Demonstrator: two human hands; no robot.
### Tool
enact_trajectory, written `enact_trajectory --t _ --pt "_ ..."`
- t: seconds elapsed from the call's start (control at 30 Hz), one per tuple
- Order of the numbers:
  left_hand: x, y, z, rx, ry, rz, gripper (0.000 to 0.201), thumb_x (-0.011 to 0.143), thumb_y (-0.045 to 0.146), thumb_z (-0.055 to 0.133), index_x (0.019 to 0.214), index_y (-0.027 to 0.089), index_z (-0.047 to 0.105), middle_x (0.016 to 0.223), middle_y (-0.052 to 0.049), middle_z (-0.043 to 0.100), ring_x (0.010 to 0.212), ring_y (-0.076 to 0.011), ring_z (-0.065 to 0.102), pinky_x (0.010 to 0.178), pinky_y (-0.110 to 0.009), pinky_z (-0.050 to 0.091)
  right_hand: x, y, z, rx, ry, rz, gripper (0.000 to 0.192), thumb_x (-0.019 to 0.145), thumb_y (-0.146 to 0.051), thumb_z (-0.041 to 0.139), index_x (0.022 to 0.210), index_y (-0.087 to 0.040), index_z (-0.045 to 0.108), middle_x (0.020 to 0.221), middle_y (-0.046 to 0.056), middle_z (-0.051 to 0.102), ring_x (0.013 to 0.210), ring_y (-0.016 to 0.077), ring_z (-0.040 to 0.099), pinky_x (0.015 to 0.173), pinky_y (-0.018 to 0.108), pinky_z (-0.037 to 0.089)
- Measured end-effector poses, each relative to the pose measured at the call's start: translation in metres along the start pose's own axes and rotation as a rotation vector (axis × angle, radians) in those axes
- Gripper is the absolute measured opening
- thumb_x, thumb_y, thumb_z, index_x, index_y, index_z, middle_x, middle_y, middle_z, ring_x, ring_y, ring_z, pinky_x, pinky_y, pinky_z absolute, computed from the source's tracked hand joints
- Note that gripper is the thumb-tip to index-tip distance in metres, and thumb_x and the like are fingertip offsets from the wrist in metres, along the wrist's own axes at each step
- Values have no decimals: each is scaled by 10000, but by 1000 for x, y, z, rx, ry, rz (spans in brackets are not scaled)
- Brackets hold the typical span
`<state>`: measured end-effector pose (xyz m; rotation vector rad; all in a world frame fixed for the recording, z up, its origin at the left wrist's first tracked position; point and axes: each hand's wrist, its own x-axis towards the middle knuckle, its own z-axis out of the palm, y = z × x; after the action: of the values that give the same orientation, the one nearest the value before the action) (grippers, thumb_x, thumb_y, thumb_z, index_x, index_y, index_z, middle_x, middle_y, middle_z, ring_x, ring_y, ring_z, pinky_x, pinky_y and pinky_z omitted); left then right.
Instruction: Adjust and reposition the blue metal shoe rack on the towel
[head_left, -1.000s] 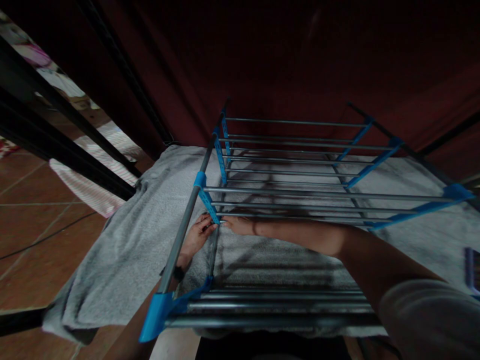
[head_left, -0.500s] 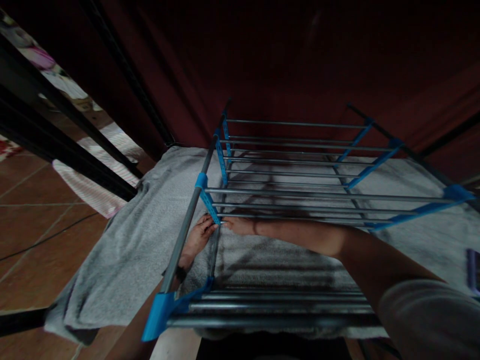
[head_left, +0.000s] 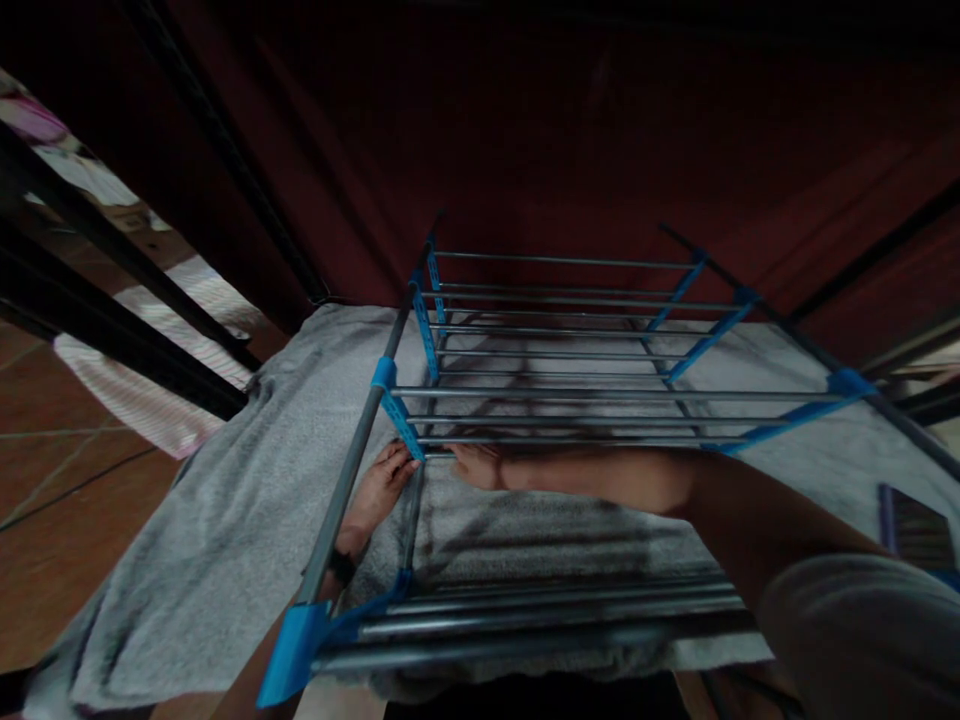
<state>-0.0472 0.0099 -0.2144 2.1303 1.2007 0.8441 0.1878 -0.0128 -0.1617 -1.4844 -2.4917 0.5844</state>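
A grey metal rack (head_left: 555,395) with blue plastic side brackets stands on a grey towel (head_left: 247,520). My left hand (head_left: 379,485) reaches in from outside the left post, its fingers pinching the lower end of a blue bracket (head_left: 401,425). My right hand (head_left: 476,463) comes across from the right under the middle rods, and its fingertips hold the left end of a thin metal rod (head_left: 442,455) right beside that bracket. The two hands almost touch. A dark band sits on my left wrist.
Dark red curtain hangs behind the rack. Black bars (head_left: 112,320) cross the left side above a striped cloth (head_left: 142,400) and brown floor tiles (head_left: 67,510). A small dark object (head_left: 915,525) lies on the towel at the right edge.
The view has shifted, so the rack sits slightly more to the left and lower. Both hands keep their hold at the same bracket joint.
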Motion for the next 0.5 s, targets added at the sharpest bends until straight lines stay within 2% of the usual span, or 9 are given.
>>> enact_trajectory --t 0.13,0.2,0.27,0.33,0.43,0.47,0.5 --pt "2 -8 0 38 4 9 411 919 591 475 953 239 685 1062 -73 677 1075 -252 626 1021 -426 505 -34 15 -16 -28 -172 20 656 831 -94 565 1471 -94 424 1512 188 471 1357 270 504 1091 335 432" --pt "3 -15 0 68 12 21 459 899 640 467 933 236 681 1049 -71 681 1061 -257 635 1014 -425 511 -53 20 -33 -24 -251 29 716 799 -91 590 1490 -145 409 1585 166 369 1383 303 471 1070 348 444" --pt "5 -22 0 99 25 25 495 878 675 463 932 232 677 1050 -75 681 1055 -269 643 1014 -440 512 -75 23 -56 1 -323 17 691 811 -119 593 1480 -186 435 1619 131 317 1385 315 464 1043 345 460" --pt "7 -27 0 123 28 23 523 853 704 465 930 232 676 1046 -80 683 1053 -285 650 1010 -459 516 -101 25 -86 46 -389 -11 579 845 -166 594 1419 -180 521 1570 109 416 1349 281 505 1017 293 467" --pt "11 -26 -2 132 25 19 497 825 705 486 916 252 669 1017 -65 693 1037 -293 662 986 -463 534 -150 34 -143 136 -447 -24 370 928 -261 549 1264 -149 657 1288 69 682 1150 183 644 917 204 492" --pt "12 -23 -4 129 26 19 470 817 696 495 903 267 664 996 -53 695 1026 -294 666 981 -468 537 -170 39 -164 176 -420 -1 359 963 -292 503 1248 -149 667 1228 58 711 1097 163 664 894 201 498" --pt "12 -19 -5 124 24 19 438 808 686 503 885 283 658 970 -40 697 1007 -295 670 975 -477 541 -192 45 -186 256 -329 51 374 974 -333 497 1245 -140 668 1206 65 718 1081 164 667 899 217 498"
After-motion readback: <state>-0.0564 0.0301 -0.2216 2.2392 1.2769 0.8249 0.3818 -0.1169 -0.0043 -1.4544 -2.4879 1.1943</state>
